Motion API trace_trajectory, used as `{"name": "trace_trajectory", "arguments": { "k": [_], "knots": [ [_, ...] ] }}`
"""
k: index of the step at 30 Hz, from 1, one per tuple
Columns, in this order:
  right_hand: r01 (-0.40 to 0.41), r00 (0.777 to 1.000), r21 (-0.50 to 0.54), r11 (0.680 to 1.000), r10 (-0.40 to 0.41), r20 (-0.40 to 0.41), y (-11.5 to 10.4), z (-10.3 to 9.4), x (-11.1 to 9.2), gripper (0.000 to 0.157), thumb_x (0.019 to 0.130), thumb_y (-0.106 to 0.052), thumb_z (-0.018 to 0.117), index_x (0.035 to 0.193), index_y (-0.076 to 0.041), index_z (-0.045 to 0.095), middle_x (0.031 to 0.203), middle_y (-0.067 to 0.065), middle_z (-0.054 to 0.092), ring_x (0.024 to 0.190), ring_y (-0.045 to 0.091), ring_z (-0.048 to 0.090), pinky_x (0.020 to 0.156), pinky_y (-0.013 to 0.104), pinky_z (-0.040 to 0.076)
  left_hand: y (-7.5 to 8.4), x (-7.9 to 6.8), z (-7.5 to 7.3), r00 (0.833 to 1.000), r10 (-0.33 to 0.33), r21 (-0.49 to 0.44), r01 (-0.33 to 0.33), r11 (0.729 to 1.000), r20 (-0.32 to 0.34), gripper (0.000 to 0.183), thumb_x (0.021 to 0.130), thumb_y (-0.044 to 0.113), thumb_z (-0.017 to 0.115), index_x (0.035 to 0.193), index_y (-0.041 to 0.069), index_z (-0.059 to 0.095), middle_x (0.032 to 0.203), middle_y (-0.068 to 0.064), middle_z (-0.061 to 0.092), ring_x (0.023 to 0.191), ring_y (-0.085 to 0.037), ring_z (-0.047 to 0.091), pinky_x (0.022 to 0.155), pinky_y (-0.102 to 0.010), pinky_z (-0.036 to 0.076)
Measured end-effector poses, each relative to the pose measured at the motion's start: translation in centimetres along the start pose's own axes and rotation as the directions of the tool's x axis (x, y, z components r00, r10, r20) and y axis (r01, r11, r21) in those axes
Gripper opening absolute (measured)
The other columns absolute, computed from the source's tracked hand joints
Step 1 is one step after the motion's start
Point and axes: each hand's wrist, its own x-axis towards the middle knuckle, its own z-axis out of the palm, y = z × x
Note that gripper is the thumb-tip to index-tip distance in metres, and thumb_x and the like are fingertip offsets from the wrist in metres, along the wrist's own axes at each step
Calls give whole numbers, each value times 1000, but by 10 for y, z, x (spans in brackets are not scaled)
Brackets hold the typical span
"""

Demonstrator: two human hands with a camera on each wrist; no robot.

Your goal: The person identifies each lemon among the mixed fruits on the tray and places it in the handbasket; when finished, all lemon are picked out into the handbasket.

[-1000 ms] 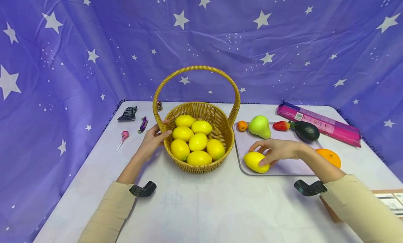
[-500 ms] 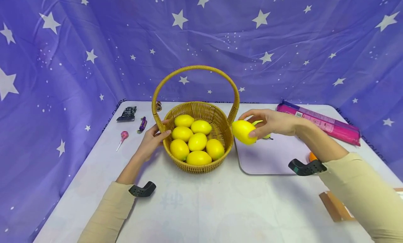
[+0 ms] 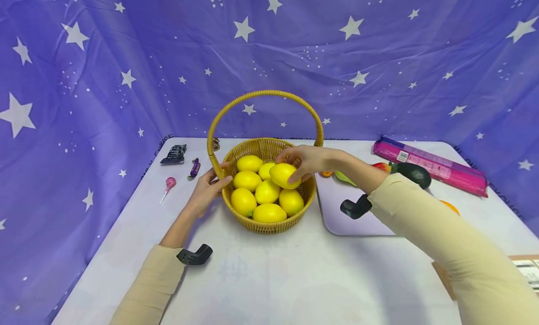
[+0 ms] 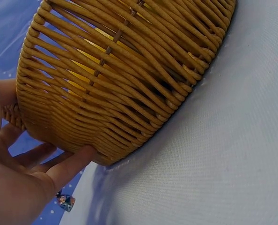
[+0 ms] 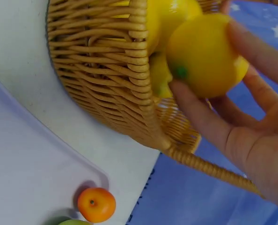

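Observation:
In the head view a wicker basket (image 3: 269,227) with a tall arched handle holds several yellow lemons (image 3: 269,213). My right hand (image 3: 309,157) pinches another lemon (image 3: 285,176) between thumb and fingers, over the right side of the basket's opening. The right wrist view shows this lemon (image 5: 202,56) just above the rim, its green tip facing the camera. My left hand (image 3: 207,190) holds the basket's left side by the foot of the handle. In the left wrist view its thumb goes over the rim and its fingers (image 4: 73,166) lie against the woven wall (image 4: 106,93).
A pale tray (image 3: 349,222) lies to the right with a small orange fruit (image 5: 97,204), a pear (image 3: 345,177), a strawberry and an eggplant (image 3: 414,174). Behind it is a long pink packet (image 3: 429,166). Left of the basket lie a lollipop (image 3: 170,183) and wrapped sweets (image 3: 194,169).
My right hand has lifted the lemon off the tray and carried it left to above the basket. The left hand has stayed on the basket.

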Motion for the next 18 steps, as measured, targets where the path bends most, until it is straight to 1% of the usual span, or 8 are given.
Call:
{"name": "trace_trajectory", "arguments": {
  "k": [3, 7, 10, 15, 18],
  "knots": [
    [-60, 998, -30, 998, 60, 2, -2, -1, 12, 57, 88, 1, 68, 138, -13, 46, 142, 18, 36, 120, 31, 46, 88, 40, 53, 0, 0, 1, 1000, 4, -1, -4, 1000, -2, 52, 99, 11, 54, 146, 0, 36, 144, -25, 39, 123, -41, 48, 83, -34, 56],
    [-143, 990, -65, 988, 143, -3, -3, -3, 22, 58, 87, 7, 66, 138, -14, 47, 145, 17, 33, 114, 30, 47, 85, 40, 54, 2, 0, 2, 1000, 9, 0, -9, 1000, -4, 52, 99, 11, 54, 146, 0, 37, 143, -25, 39, 123, -41, 48, 83, -34, 56],
    [-195, 981, -86, 977, 196, 10, -3, -4, 29, 59, 86, 8, 66, 137, -15, 47, 146, 16, 32, 112, 29, 49, 83, 39, 55, 3, 0, 2, 1000, 12, -1, -12, 1000, -9, 52, 99, 10, 54, 146, 0, 37, 143, -25, 39, 123, -41, 48, 83, -35, 56],
    [-258, 965, -126, 958, 262, 19, -2, -3, 40, 57, 86, 7, 67, 135, -16, 48, 149, 17, 31, 119, 28, 47, 81, 37, 56, 2, 0, 1, 1000, 6, 4, -6, 1000, -5, 52, 99, 11, 54, 146, 0, 36, 144, -25, 39, 123, -41, 48, 85, -36, 55],
    [-280, 958, -170, 945, 287, 17, -1, -1, 45, 56, 87, 7, 66, 134, -16, 49, 148, 18, 33, 117, 27, 48, 79, 35, 56, 0, 0, 1, 1000, 1, 7, -1, 1000, -2, 52, 99, 12, 54, 146, 1, 37, 144, -25, 39, 124, -41, 47, 85, -36, 55]
  ]
}}
